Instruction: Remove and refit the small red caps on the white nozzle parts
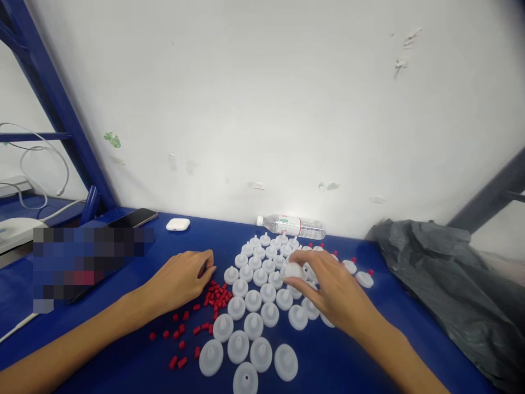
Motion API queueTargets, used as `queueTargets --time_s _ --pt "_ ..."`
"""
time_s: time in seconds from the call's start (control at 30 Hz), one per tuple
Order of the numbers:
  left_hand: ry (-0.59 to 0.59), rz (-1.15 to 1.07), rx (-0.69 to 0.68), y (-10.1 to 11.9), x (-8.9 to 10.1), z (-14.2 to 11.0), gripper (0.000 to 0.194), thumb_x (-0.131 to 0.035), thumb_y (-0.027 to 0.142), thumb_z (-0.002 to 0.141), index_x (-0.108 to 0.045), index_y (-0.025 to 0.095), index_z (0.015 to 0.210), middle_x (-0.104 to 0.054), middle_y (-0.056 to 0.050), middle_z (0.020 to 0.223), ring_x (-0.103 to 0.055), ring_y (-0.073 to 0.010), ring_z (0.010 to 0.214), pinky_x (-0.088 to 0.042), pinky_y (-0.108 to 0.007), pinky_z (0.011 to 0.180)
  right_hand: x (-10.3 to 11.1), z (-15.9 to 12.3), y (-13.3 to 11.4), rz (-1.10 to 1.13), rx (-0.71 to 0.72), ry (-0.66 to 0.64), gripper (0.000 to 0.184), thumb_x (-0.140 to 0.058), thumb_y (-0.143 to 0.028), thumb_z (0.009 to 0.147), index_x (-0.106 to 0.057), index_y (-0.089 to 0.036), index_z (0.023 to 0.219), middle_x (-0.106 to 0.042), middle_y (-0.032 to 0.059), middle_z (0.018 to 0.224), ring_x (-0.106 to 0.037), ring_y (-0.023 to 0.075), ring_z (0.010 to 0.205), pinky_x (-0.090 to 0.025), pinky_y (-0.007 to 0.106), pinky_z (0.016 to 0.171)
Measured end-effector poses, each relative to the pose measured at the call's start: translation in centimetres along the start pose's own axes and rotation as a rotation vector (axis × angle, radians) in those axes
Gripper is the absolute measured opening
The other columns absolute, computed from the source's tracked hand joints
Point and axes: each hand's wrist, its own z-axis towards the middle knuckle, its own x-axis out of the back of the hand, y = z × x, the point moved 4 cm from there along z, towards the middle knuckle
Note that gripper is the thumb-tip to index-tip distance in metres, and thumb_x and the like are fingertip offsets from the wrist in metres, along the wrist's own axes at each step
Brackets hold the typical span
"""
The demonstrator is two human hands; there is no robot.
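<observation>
My right hand [328,282] pinches a white nozzle cap [294,270] between thumb and fingers, just above the other caps. Many matching round white nozzle caps [253,300] are spread across the blue table, most with their spouts up. To their left, my left hand [186,273] is curled, thumb close to the bent index finger; anything it may hold is hidden or too small to make out. Below its fingertips lies a pile of small red tip caps [217,295], with more scattered toward me. Several white caps behind my right hand carry red tips [364,279].
A clear water bottle [292,225] lies against the white wall. A white earphone case [178,224] and a dark phone [141,217] are at the back left, beside a blurred-out patch. A dark grey plastic bag [435,273] covers the right side. Blue frame posts [69,104] stand left.
</observation>
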Motion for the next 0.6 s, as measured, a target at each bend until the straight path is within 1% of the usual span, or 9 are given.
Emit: queueTargets --time_s 0.13,0.2,0.33,0.5,0.6 --pt "0.016 -0.061 -0.001 -0.1 0.2 -0.1 0.020 -0.046 0.033 0.093 -0.055 0.023 0.077 -0.063 0.001 0.070 -0.054 -0.0167 0.062 -0.031 -0.029 0.056 -0.5 0.1 -0.8 0.019 0.030 -0.016 0.024 -0.054 -0.039 0.099 -0.050 -0.024 0.117 -0.065 0.0073 0.109 -0.066 0.0228 0.095 -0.054 0.038 0.080" --pt "0.032 -0.080 -0.014 -0.1 0.3 -0.2 0.020 -0.046 0.031 0.093 -0.057 0.023 0.078 -0.064 0.001 0.072 -0.056 -0.0167 0.063 -0.033 -0.029 0.058 -0.6 0.1 -1.2 0.056 0.046 -0.020 0.022 -0.054 -0.035 0.099 -0.050 -0.023 0.117 -0.064 0.0080 0.112 -0.066 0.0219 0.098 -0.055 0.037 0.082" --pt "0.051 -0.090 -0.018 -0.1 0.3 -0.1 0.018 -0.048 0.029 0.091 -0.060 0.022 0.080 -0.064 0.000 0.075 -0.057 -0.0174 0.066 -0.035 -0.029 0.060 -0.7 0.2 -2.0 0.098 0.085 -0.035 0.017 -0.050 -0.031 0.101 -0.053 -0.023 0.116 -0.064 0.0080 0.112 -0.067 0.0200 0.100 -0.057 0.036 0.084" --pt "0.063 -0.115 -0.023 -0.7 0.0 0.4 0.021 -0.047 0.030 0.092 -0.062 0.021 0.081 -0.064 -0.003 0.081 -0.059 -0.0185 0.072 -0.040 -0.030 0.066 -0.7 0.2 -2.5 0.070 0.114 -0.006 0.022 -0.052 -0.039 0.100 -0.055 -0.021 0.113 -0.068 0.0071 0.105 -0.069 0.0202 0.092 -0.057 0.036 0.079" --pt "0.076 -0.154 -0.063 -1.0 -0.4 0.5 0.025 -0.043 0.036 0.095 -0.061 0.021 0.085 -0.063 -0.004 0.093 -0.061 -0.0192 0.080 -0.044 -0.032 0.074 -0.8 0.1 -2.4 0.053 0.090 -0.026 0.026 -0.051 -0.043 0.100 -0.052 -0.022 0.115 -0.070 0.0056 0.101 -0.068 0.0202 0.085 -0.056 0.036 0.073"
